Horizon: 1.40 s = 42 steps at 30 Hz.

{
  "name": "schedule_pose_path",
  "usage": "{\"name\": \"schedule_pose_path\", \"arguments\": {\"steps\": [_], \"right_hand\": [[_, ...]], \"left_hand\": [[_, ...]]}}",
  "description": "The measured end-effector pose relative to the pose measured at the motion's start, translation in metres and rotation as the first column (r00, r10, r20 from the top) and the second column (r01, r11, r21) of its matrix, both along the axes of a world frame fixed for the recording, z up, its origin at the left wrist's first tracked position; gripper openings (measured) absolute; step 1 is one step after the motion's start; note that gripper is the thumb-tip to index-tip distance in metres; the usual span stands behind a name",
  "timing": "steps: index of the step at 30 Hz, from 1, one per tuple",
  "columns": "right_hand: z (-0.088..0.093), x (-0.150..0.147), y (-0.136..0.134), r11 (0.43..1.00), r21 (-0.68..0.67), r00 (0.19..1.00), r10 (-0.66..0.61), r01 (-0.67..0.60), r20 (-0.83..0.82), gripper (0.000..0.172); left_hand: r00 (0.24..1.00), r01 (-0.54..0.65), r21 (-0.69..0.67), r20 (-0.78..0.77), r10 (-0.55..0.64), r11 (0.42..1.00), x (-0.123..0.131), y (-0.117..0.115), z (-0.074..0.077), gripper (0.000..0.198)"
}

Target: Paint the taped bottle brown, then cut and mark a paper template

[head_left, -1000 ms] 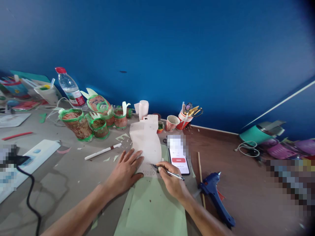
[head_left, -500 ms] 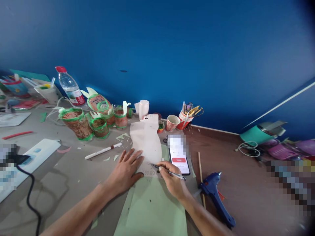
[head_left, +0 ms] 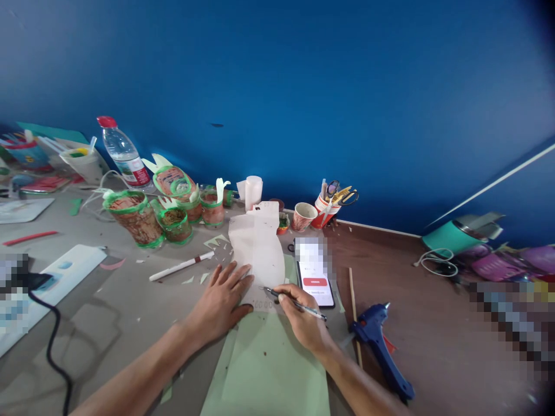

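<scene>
My left hand [head_left: 225, 294] lies flat, fingers spread, its fingertips and thumb on the left edge of a white paper cutout [head_left: 265, 260]. In my right hand [head_left: 301, 315] is a dark pen [head_left: 307, 310], pinched between thumb and fingers, with its tip on the lower part of the cutout. Small round marks run along the cutout's bottom edge. Beneath it lies a sheet of green paper [head_left: 273, 364]. A phone [head_left: 313, 271] with a lit screen rests just beyond my right hand.
A blue glue gun [head_left: 384, 346] and a thin stick [head_left: 352, 294] lie to the right. Behind are painted cups [head_left: 136, 219], a bottle [head_left: 124, 156] and a cup of scissors [head_left: 325, 211]. A white marker [head_left: 182, 266] and paper scraps lie left; a black cable [head_left: 52, 341] curves nearby.
The pen and the fingers of my right hand have shifted very slightly. My left hand and the paper stay in place.
</scene>
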State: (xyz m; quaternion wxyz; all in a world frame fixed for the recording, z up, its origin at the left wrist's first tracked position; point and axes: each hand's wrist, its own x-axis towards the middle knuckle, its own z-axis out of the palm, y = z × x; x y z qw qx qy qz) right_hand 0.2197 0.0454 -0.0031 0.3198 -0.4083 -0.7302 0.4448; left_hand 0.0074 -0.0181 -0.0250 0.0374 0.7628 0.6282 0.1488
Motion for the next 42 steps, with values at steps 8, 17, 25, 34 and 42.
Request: {"name": "schedule_pose_path", "arguments": {"steps": [8,17,25,34,42], "right_hand": [[-0.008,-0.003,0.0,0.995,0.08,0.998,0.065,-0.065,0.004,0.02],[-0.007,-0.005,0.001,0.991,0.106,0.997,0.076,-0.077,0.018,0.019],[-0.009,-0.005,0.002,0.992,0.098,0.997,0.078,-0.08,0.028,0.02],[-0.009,-0.005,0.002,0.994,0.087,0.997,0.061,-0.064,0.039,0.02],[-0.013,-0.005,0.002,0.997,0.044,0.998,0.066,-0.066,0.015,0.02]], "left_hand": [[1.0,0.007,0.009,0.013,-0.007,1.0,0.0,-0.001,0.0,0.051],[1.0,0.013,0.021,0.017,-0.013,1.0,0.0,-0.001,-0.001,0.051],[1.0,0.005,0.012,0.014,-0.005,1.0,0.001,-0.001,0.0,0.051],[1.0,-0.006,-0.017,-0.004,0.006,1.0,0.002,0.0,0.001,0.052],[1.0,0.004,0.019,0.021,-0.004,1.0,0.001,-0.001,-0.003,0.053]]}}
